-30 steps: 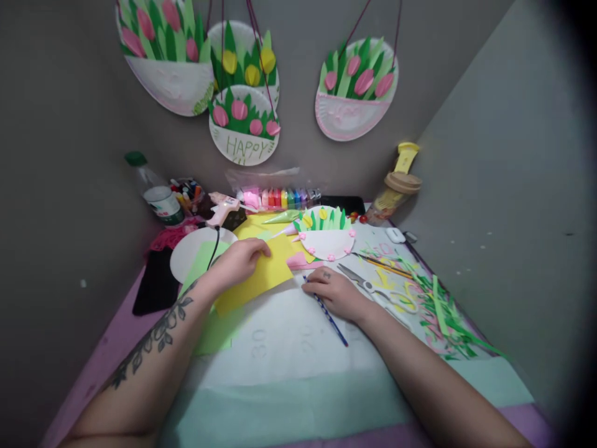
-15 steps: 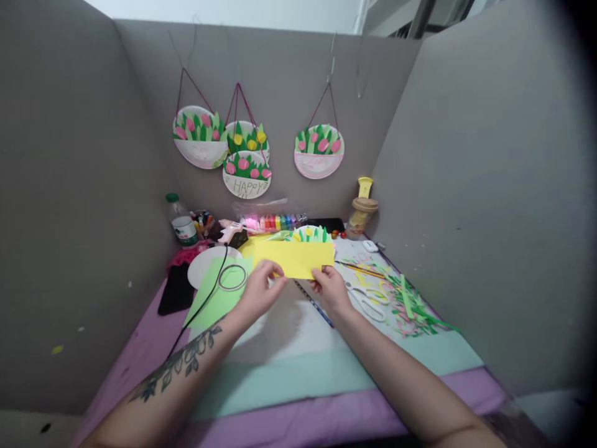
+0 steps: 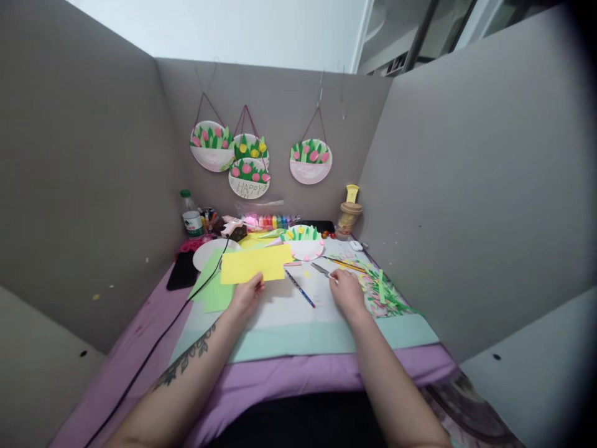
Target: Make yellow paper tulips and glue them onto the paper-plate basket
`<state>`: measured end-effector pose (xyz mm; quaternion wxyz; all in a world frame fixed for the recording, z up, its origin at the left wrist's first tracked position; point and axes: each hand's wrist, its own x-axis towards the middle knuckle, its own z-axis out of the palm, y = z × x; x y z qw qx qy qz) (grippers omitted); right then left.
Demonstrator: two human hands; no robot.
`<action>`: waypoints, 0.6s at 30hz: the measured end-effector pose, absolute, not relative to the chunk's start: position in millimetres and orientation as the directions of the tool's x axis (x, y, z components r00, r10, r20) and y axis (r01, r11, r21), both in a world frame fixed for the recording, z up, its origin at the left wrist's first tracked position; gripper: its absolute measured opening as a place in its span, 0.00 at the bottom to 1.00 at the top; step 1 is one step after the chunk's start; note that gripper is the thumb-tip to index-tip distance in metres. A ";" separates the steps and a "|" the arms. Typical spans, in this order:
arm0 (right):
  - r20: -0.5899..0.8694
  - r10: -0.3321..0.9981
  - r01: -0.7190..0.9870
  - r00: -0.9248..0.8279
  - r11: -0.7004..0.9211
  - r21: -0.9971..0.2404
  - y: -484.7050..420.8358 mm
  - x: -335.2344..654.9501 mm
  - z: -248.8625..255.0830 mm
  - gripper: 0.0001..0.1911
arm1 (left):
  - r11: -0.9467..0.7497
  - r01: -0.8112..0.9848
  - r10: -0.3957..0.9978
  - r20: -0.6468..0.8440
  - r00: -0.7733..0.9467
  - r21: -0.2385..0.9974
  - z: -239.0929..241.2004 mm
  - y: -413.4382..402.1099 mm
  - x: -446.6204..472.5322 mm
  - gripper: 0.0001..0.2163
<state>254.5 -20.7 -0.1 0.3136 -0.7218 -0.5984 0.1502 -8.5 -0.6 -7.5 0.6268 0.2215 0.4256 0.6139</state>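
A strip of yellow paper is pinched at its lower edge by my left hand, raised over the left part of the worktop. My right hand is closed over the handles of a pair of scissors, whose blades point left and away from me; the handles are mostly hidden under the fingers. Between my hands lies a dark blue patterned pencil. Beyond them rests a paper plate craft with green leaves and yellow flowers. Green paper sheets lie partly beneath the yellow strip.
Paper scraps are heaped at the right. A black cord crosses the left side from a pink glue gun. A phone, a bottle and a lidded cup stand or lie around. Decorated plates hang behind.
My right hand has let go of the yellow paper and moved to the scissors on the right. The left hand has carried the paper leftward. The view has shifted.
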 end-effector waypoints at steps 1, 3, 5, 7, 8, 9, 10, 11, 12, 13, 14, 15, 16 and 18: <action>0.155 0.950 0.813 0.272 -0.140 -0.565 -23.7 264.9 -1.4 0.12 | 0.138 -0.608 0.953 -0.271 -0.133 0.782 -7.9 1.2 -8.9 0.05; 0.139 0.940 0.868 0.311 -0.221 -0.444 -27.6 278.2 -6.1 0.13 | 0.116 -0.654 0.943 -0.289 -0.163 0.748 -8.8 4.9 -10.3 0.05; 0.118 0.939 0.899 0.323 -0.266 -0.347 -28.1 283.5 -11.6 0.13 | 0.100 -0.691 0.935 -0.306 -0.181 0.716 -9.2 7.8 -12.7 0.06; 0.104 0.939 0.918 0.328 -0.291 -0.271 -25.8 285.5 -15.4 0.15 | 0.094 -0.719 0.930 -0.319 -0.184 0.689 -8.2 9.2 -15.4 0.06; 0.099 0.939 0.924 0.330 -0.299 -0.239 -24.1 286.6 -16.2 0.16 | 0.094 -0.729 0.929 -0.324 -0.181 0.678 -7.1 9.4 -16.5 0.06; 0.094 0.939 0.929 0.330 -0.305 -0.210 -22.5 288.1 -16.4 0.17 | 0.096 -0.737 0.929 -0.327 -0.176 0.669 -5.4 9.2 -17.1 0.06; 0.087 0.941 0.934 0.327 -0.307 -0.185 -21.2 289.9 -16.0 0.17 | 0.098 -0.744 0.930 -0.327 -0.169 0.661 -3.3 8.7 -17.3 0.06; 0.077 0.944 0.938 0.320 -0.305 -0.162 -20.2 291.9 -15.1 0.18 | 0.099 -0.749 0.931 -0.326 -0.162 0.655 -0.9 8.0 -17.0 0.07; 0.066 0.949 0.944 0.309 -0.298 -0.143 -19.7 293.8 -14.1 0.17 | 0.102 -0.753 0.934 -0.324 -0.153 0.650 1.7 7.2 -16.3 0.07; 0.054 0.954 0.950 0.296 -0.287 -0.125 -19.7 295.4 -13.1 0.16 | 0.105 -0.756 0.936 -0.322 -0.146 0.647 4.3 6.2 -15.3 0.06; 0.043 0.958 0.955 0.283 -0.277 -0.110 -20.1 296.6 -12.3 0.15 | 0.108 -0.757 0.937 -0.320 -0.139 0.644 6.7 5.1 -14.0 0.06; 0.036 0.962 0.959 0.271 -0.267 -0.096 -20.7 297.4 -11.8 0.14 | 0.111 -0.757 0.938 -0.319 -0.133 0.643 8.9 4.0 -12.6 0.05; 0.032 0.965 0.963 0.261 -0.258 -0.085 -21.4 297.9 -11.6 0.13 | 0.115 -0.757 0.939 -0.320 -0.129 0.643 10.7 2.8 -11.3 0.05; 0.020 0.969 0.967 0.246 -0.244 -0.074 -22.8 298.6 -11.8 0.12 | 0.122 -0.755 0.938 -0.324 -0.126 0.644 13.3 0.3 -8.9 0.05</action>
